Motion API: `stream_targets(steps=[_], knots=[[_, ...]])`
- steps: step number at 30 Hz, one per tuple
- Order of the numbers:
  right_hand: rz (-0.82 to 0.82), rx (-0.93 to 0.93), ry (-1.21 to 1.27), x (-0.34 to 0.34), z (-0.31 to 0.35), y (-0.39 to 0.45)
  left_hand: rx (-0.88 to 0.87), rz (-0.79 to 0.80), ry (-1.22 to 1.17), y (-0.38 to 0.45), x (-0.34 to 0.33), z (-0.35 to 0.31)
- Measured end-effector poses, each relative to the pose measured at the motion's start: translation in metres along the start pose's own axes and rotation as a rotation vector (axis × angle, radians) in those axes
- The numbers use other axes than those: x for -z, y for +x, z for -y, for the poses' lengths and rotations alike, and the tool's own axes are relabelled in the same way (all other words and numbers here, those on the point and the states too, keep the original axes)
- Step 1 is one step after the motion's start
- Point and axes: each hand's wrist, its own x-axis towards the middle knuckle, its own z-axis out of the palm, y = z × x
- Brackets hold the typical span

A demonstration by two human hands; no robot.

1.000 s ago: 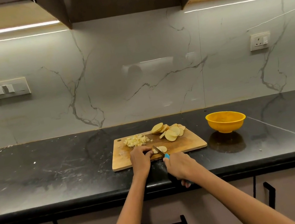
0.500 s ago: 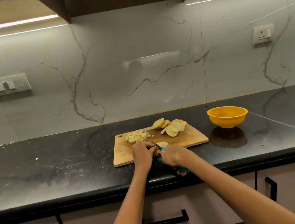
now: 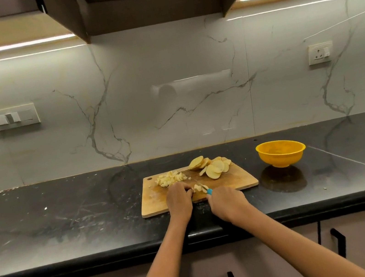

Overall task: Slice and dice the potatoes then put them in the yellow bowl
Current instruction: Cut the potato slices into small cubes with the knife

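Head view: our left hand (image 3: pixel 179 198) pinches potato pieces (image 3: pixel 199 188) touching the knife (image 3: pixel 205 189) our right hand (image 3: pixel 227 202) grips; fingertips risk a nick.

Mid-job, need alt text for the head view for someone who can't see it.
On a wooden cutting board, the right hand cuts potato pieces with a blue-handled knife while the left hand steadies them. Diced potato and slices lie behind; the yellow bowl stands right.
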Motion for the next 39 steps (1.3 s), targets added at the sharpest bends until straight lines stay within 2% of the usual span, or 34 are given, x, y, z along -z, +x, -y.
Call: stream_targets(steps=[3,7,9,14,18,21,24,28,33,36,39], knots=[[0.049,-0.152,0.141,0.006,-0.011,-0.003,0.027,0.01,-0.043,0.008,0.0,0.0],[0.32,-0.33,0.446,0.01,-0.005,0.0,0.011,0.052,-0.088,0.006,0.001,0.005],[0.372,-0.331,0.529,0.009,0.007,0.008,-0.012,0.069,-0.102,0.002,0.003,0.006],[0.314,-0.194,0.566,0.004,0.023,0.024,0.03,0.035,-0.102,0.005,0.008,0.006],[0.247,-0.226,0.555,0.008,0.005,0.025,0.112,-0.022,-0.035,0.013,0.015,0.017],[0.257,-0.256,0.519,0.008,0.002,0.02,0.124,-0.015,-0.057,0.018,0.017,0.025],[0.285,-0.201,0.454,0.002,0.018,0.024,0.092,0.026,-0.077,0.016,0.013,0.026],[0.329,-0.142,0.519,0.002,0.034,0.039,0.051,0.001,-0.056,0.018,0.011,0.026],[0.222,-0.073,0.537,0.011,0.019,0.054,0.083,-0.02,-0.001,0.029,0.008,0.03],[0.237,-0.049,0.562,0.013,0.006,0.063,0.147,-0.047,-0.015,0.041,0.008,0.038],[0.136,0.0,0.565,0.014,-0.003,0.072,0.176,-0.085,-0.091,0.05,0.011,0.046]])
